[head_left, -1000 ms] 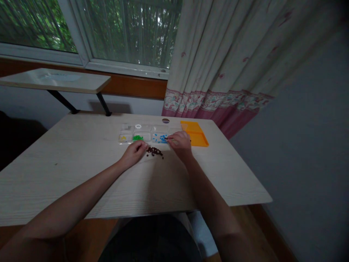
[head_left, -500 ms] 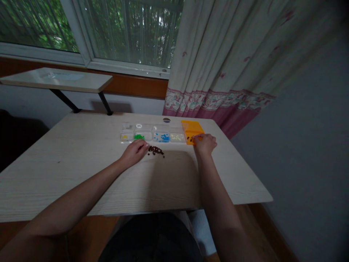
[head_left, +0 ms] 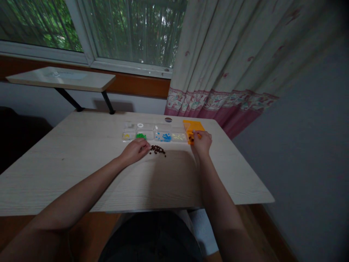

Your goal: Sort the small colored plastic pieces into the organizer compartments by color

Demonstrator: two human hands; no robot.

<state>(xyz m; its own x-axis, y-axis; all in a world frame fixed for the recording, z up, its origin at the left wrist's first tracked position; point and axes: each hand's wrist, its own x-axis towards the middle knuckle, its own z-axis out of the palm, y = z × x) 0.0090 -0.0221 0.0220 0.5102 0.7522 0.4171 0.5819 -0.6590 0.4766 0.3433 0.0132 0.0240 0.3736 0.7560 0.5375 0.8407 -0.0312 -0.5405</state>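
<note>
My left hand [head_left: 135, 150] rests on the table, its fingers curled together at the left end of a pile of small dark brown pieces [head_left: 157, 149]. Whatever those fingertips hold, if anything, is too small to make out. Over an orange box [head_left: 194, 125] with its lid up is my right hand [head_left: 202, 143], fingers closed and partly covering the box's front. A few brown pieces [head_left: 191, 139] lie inside it. To its left stand clear boxes in a row, holding yellow bits [head_left: 126, 136], green pieces [head_left: 141, 135], blue pieces [head_left: 166, 137] and pale yellow pieces [head_left: 178, 137].
The pale wooden table [head_left: 81, 174] has a raised shelf [head_left: 79, 82] on black legs at its back left. A round hole cover [head_left: 168, 119] sits near the back edge. Behind are a window [head_left: 131, 32] and a patterned curtain [head_left: 207, 72].
My right hand has shifted slightly back and left over the orange box, with its fingertips higher. My left hand stays by the brown pile. The whole view has tilted a little.
</note>
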